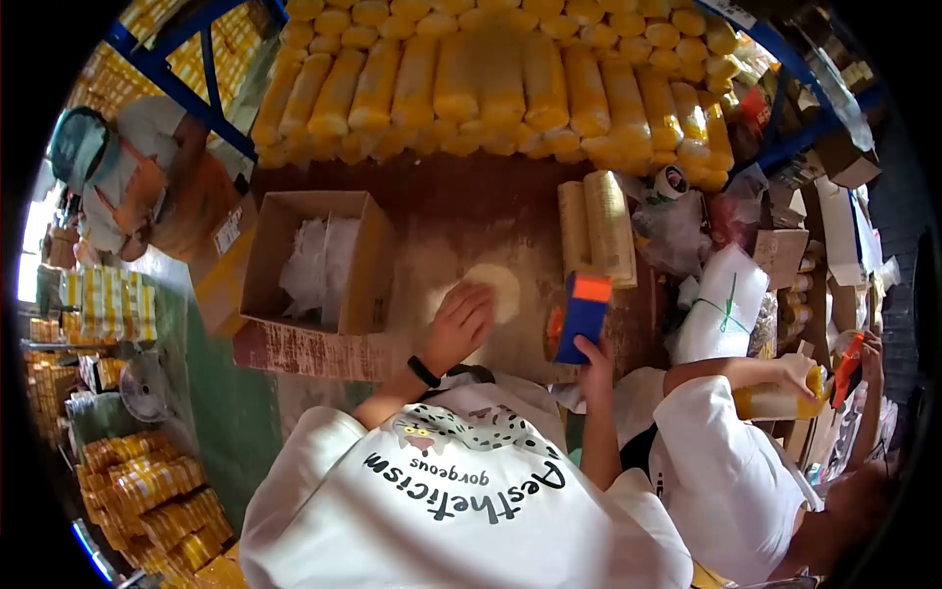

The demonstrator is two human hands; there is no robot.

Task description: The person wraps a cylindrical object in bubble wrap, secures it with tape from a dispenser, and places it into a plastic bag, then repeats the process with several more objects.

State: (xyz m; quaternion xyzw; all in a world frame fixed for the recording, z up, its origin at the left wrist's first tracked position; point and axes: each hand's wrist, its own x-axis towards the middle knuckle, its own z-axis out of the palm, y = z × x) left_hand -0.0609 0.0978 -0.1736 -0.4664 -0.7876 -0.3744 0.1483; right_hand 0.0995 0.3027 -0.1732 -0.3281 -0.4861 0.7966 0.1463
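My left hand [459, 320], with a black band at its wrist, rests palm down on a pale round disc [504, 293] on the worktable. Its fingers lie over the left part of the disc and hide some of it. Off to the right, my right hand [595, 359] grips the lower end of a blue block with an orange end [581, 319], held tilted above the table's front side. Just beyond this block stand two pale ribbed columns [597, 226] side by side. A small orange piece [554, 322] shows at the block's left edge.
An open cardboard box [368, 260] with white plastic inside stands left. Yellow wrapped rolls [481, 83] are stacked behind the table. At right, a co-worker's hand [803, 376] holds a yellow bundle near an orange tool [847, 368]. Another person [147, 177] bends at far left.
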